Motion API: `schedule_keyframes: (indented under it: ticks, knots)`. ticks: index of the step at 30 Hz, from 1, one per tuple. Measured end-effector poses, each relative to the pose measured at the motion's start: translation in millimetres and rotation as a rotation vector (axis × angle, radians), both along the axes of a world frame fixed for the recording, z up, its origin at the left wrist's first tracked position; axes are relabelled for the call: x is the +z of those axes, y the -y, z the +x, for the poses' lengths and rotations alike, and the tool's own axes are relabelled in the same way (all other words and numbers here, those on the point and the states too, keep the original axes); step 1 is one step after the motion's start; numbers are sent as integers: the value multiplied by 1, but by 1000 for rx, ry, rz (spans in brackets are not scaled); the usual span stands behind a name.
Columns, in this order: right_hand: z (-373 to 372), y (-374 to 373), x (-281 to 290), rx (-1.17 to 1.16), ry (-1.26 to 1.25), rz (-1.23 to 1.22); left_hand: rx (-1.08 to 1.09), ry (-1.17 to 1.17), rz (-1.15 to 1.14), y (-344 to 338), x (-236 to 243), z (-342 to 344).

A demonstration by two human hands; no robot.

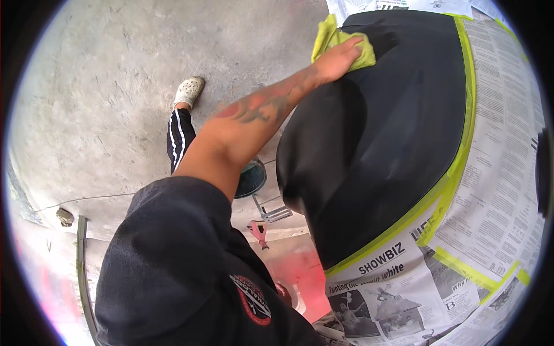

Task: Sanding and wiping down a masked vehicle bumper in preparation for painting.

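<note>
1. Left hand (339, 58) pressed closed over bunched lime-yellow fabric cloth (327, 37); right hand unseen.
2. Curved matte-black panel (404, 109), beneath the grip.
3. Risk, perhaps: uneven fingertip pressure scuffing its surface.

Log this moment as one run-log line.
left hand: holding yellow-green cloth | right hand: not in view | cloth: on black panel | panel's right edge: yellow-green tape, newspaper beyond

Just looking at scuffed concrete floor (115, 104), carrying a round tub (252, 180), pale clog (189, 91) up-left of the tub, brownish lump (64, 217) way left of it.
</note>
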State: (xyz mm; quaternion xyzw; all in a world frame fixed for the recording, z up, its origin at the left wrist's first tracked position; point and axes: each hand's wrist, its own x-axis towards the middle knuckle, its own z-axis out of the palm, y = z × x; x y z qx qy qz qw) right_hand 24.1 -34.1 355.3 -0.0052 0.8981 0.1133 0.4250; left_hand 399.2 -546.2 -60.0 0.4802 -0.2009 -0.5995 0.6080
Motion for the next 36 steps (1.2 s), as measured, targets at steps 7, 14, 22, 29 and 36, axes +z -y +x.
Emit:
schedule_keyframes:
  ticks: [7, 14, 22, 29, 36]
  knots:
    - [27, 70, -13, 300, 132, 87, -283, -262, 229, -341, 109, -136]
    - [15, 58, -7, 104, -5, -115, -101, -355, 310, -304, 58, -137]
    - [-62, -95, -14, 90, 207, -129, -91, 128, -100, 16, 59, -4]
    - [50, 18, -42, 284, 146, 74, -2, 420, -251, 14, 126, 19]
    - [43, 28, -50, 43, 135, -63, -496, 754, -542, -206, 212, -41]
